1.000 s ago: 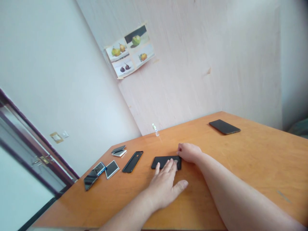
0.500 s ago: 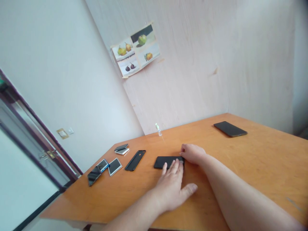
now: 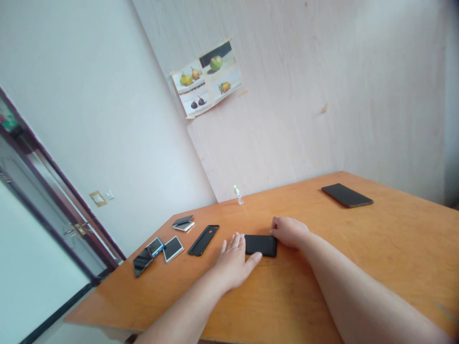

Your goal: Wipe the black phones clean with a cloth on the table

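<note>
A black smartphone (image 3: 261, 245) lies flat on the wooden table, screen up, between my hands. Over its left end rests my left hand (image 3: 234, 263), fingers outstretched and thumb spread toward the near edge. My right hand (image 3: 289, 231) is curled at the phone's far right corner, fingertips pressed together against it; the hand itself hides part of that grip. To the left of my left hand lies an empty black phone case (image 3: 203, 240).
Farther left are a white-framed phone (image 3: 173, 249), two overlapping phones (image 3: 145, 259) and a small stack of devices (image 3: 184, 223). A pump bottle (image 3: 238, 195) stands at the back edge. A black tablet (image 3: 347, 195) lies at the right rear of the table (image 3: 358, 267).
My left hand has slid left along the phone, from its right part to its left end, uncovering the right part. My right hand stays at the right corner. The view has shifted slightly.
</note>
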The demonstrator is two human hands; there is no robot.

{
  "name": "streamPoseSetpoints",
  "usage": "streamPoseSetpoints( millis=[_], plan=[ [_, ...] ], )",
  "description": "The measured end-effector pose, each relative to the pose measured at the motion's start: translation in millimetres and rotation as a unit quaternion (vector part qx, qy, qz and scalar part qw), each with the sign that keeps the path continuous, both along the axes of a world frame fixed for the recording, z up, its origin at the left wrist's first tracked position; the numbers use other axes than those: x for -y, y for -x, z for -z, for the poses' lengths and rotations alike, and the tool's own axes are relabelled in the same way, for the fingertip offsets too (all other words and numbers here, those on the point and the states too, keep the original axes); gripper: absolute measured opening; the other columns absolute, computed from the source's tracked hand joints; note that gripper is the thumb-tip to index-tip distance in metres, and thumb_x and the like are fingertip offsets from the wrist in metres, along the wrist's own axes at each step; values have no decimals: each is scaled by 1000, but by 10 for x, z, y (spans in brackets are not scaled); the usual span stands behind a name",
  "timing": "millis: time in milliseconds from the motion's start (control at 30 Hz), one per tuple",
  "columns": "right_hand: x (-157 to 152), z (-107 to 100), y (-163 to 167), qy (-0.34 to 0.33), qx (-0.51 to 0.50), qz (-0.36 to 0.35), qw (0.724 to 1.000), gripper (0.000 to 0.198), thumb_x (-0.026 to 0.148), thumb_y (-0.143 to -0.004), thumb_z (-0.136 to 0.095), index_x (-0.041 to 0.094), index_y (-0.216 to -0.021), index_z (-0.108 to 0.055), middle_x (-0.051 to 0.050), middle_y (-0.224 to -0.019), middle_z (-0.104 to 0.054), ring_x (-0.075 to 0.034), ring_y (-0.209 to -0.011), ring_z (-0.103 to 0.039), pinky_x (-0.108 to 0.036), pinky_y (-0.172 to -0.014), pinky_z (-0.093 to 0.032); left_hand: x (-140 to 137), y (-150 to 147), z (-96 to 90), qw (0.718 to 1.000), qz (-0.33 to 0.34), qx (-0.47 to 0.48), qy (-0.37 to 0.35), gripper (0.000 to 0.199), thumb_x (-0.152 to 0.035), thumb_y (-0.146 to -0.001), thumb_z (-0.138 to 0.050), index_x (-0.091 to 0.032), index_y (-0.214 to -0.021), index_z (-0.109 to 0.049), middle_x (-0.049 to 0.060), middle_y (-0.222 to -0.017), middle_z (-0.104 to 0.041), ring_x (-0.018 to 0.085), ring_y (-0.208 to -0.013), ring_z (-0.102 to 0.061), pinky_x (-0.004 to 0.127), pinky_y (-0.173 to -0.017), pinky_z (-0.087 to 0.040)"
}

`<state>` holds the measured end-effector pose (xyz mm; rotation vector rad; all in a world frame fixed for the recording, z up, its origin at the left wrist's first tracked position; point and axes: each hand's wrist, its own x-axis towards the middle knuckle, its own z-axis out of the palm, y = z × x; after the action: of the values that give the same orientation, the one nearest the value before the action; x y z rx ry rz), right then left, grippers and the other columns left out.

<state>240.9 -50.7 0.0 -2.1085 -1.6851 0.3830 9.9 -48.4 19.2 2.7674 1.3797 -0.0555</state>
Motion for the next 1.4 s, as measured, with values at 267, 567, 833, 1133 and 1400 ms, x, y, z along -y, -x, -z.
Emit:
streamPoseSetpoints(
  millis=[267, 567, 833, 1133, 1400],
  plan=[
    [4, 20, -3, -7, 10, 3, 1000, 19, 37, -81, -56, 26, -93, -65, -4, -98, -71, -24, -94, -65, -30, -69, -41, 520, -412, -51, 980, 192, 35, 45, 86, -72, -90, -20, -19, -155, -5, 9, -161, -9, 29, -148, -5, 55, -119, -3],
    [6, 4, 2, -7, 2, 2, 1000, 16, 34, -81, -56, 26, -91, -65, -5, -98, -71, -23, -92, -65, -29, -68, -40, -138, -19, -10, 1000, -16, 16, 5, 91, -73, -89, -13, -8, -152, -21, 17, -159, -17, 30, -148, -9, 54, -118, -11],
    [-20, 51, -24, -12, 3, -5, 1000, 18, 37, -81, -56, 26, -92, -65, -5, -95, -71, -23, -91, -65, -29, -67, -39, 146, -365, 25, 996, 75, 52, 23, 91, -75, -89, -16, -11, -153, -18, 16, -159, -17, 29, -148, -9, 54, -119, -6],
    [-28, 83, -35, -18, 3, -5, 1000, 18, 35, -81, -55, 25, -92, -65, -6, -93, -71, -24, -90, -65, -29, -66, -39, 275, -388, -12, 988, 129, 67, 60, 88, -75, -89, -19, -17, -155, -8, 10, -161, -10, 27, -149, -5, 56, -119, -7],
    [-55, 103, -47, -21, -3, -9, 1000, 17, 35, -80, -57, 25, -91, -65, -6, -93, -71, -23, -91, -65, -29, -67, -38, -99, -37, -51, 999, -13, 26, 40, 91, -73, -89, -14, -8, -153, -16, 15, -160, -10, 27, -149, -5, 56, -118, -6]
  ],
)
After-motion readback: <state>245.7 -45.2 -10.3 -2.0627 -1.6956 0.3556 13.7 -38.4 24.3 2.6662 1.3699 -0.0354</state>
